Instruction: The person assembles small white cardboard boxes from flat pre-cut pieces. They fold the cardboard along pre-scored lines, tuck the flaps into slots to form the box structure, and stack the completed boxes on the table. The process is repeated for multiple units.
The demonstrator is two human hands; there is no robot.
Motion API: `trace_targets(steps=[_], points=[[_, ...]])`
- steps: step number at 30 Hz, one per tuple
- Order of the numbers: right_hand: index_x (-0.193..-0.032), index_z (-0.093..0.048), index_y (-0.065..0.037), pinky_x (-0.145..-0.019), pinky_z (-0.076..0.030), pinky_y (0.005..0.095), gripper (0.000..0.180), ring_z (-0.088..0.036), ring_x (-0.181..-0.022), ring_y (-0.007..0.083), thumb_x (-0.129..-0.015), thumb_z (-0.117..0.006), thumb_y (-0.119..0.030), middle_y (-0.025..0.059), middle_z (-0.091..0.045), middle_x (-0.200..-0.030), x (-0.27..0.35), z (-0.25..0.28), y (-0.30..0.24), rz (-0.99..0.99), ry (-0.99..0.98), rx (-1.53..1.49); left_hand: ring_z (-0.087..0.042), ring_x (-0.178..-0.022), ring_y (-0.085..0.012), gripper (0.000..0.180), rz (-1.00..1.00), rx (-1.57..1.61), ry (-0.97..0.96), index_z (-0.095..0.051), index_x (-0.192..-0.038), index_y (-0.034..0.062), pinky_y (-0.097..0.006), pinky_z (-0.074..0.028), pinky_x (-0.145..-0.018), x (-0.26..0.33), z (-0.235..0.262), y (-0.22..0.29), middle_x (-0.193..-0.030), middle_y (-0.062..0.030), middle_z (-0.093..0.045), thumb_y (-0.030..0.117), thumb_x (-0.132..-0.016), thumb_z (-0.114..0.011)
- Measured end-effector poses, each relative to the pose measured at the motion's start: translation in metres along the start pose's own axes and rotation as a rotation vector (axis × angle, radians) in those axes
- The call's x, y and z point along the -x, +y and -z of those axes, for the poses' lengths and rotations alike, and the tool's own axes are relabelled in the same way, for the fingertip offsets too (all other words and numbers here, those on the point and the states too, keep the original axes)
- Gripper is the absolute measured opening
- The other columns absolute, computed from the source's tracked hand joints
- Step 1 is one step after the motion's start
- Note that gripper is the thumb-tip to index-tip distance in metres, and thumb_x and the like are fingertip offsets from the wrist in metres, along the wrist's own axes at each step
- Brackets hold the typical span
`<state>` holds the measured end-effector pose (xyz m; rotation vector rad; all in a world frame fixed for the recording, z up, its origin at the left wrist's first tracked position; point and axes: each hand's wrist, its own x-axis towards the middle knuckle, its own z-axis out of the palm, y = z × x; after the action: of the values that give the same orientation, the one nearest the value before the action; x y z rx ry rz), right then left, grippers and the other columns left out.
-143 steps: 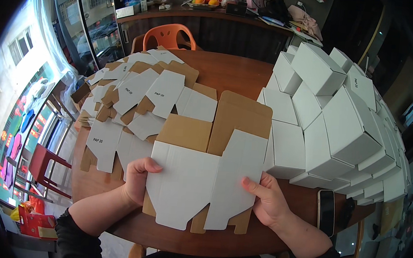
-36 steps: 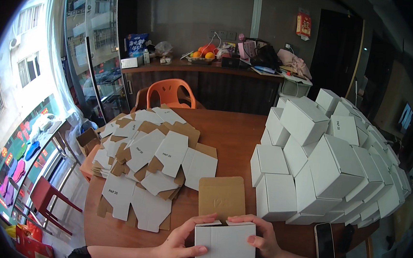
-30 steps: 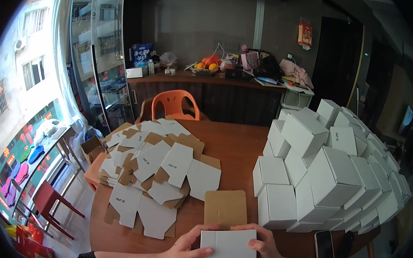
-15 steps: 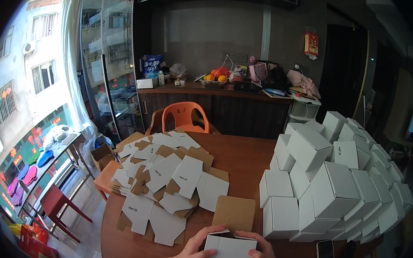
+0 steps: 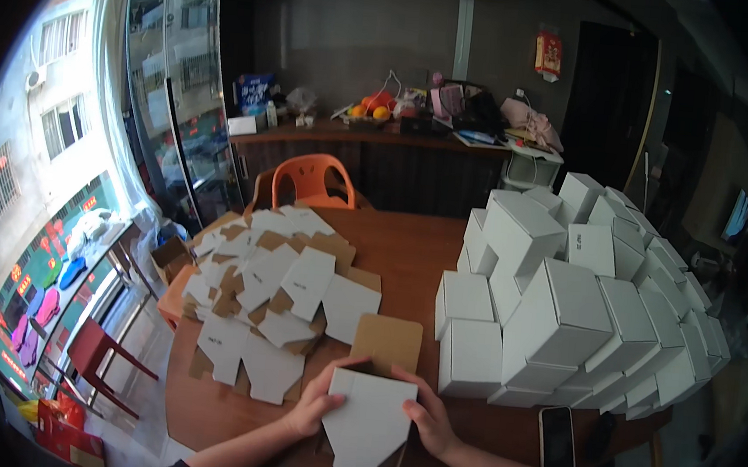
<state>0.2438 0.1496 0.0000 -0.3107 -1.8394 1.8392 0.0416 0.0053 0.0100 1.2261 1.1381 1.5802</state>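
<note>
A partly folded white carton (image 5: 369, 419) is between my two hands at the table's near edge. Its brown inner flap (image 5: 388, 342) stands up at the far side, and a white panel with a tapered end points toward me. My left hand (image 5: 316, 405) grips the carton's left side, thumb on the white face. On the right side my right hand (image 5: 426, 418) holds it likewise, thumb near the edge. Fingers behind the carton are partly hidden. Left of it lies a loose heap of flat white-and-brown carton blanks (image 5: 309, 281).
A tall pile of folded white boxes (image 5: 561, 310) covers the table's right side. A phone (image 5: 557, 441) lies in front of it, beside a dark object (image 5: 601, 434). An orange chair (image 5: 315, 179) stands at the far edge of the wooden table (image 5: 408, 245).
The view has shifted, so the surroundings sit higher and further left. More of the carton's tapered white panel shows now. Both hands keep their hold on its sides.
</note>
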Motion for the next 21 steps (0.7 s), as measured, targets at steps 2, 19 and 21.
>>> trace_targets(steps=[2, 19, 21], points=[[-0.15, -0.045, -0.002, -0.12, -0.027, 0.0404, 0.057, -0.034, -0.148, 0.0279, -0.101, -0.056, -0.03, 0.017, -0.038, -0.157, -0.004, 0.002, 0.007, 0.132, 0.014, 0.15, -0.051, -0.129, -0.0211, 0.079, -0.008, 0.012, 0.029, -0.034, -0.154, -0.0009, -0.036, -0.038, -0.11, 0.0, 0.0, -0.005, -0.139, -0.0133, -0.054, 0.04, -0.091, -0.058], [-0.143, -0.055, 0.0, -0.121, -0.025, 0.0457, 0.064, -0.026, -0.153, 0.0322, -0.096, -0.053, -0.043, 0.0227, -0.02, -0.167, -0.033, 0.019, -0.009, 0.021, -0.102, 0.1, -0.039, -0.143, -0.0301, 0.075, -0.046, -0.182, 0.122, -0.03, -0.153, -0.0047, -0.04, -0.029, -0.119, 0.006, -0.002, -0.009, -0.152, -0.0219, -0.042, 0.031, -0.095, -0.063], [-0.141, -0.056, 0.0, -0.12, -0.025, 0.0457, 0.063, -0.026, -0.153, 0.0327, -0.095, -0.054, -0.044, 0.0255, -0.018, -0.167, -0.03, 0.026, -0.003, 0.089, -0.164, 0.175, -0.035, -0.147, -0.0336, 0.077, -0.028, -0.137, 0.129, -0.031, -0.152, -0.0039, -0.043, -0.026, -0.121, 0.012, -0.006, -0.006, -0.157, -0.0236, -0.037, 0.031, -0.094, -0.067]])
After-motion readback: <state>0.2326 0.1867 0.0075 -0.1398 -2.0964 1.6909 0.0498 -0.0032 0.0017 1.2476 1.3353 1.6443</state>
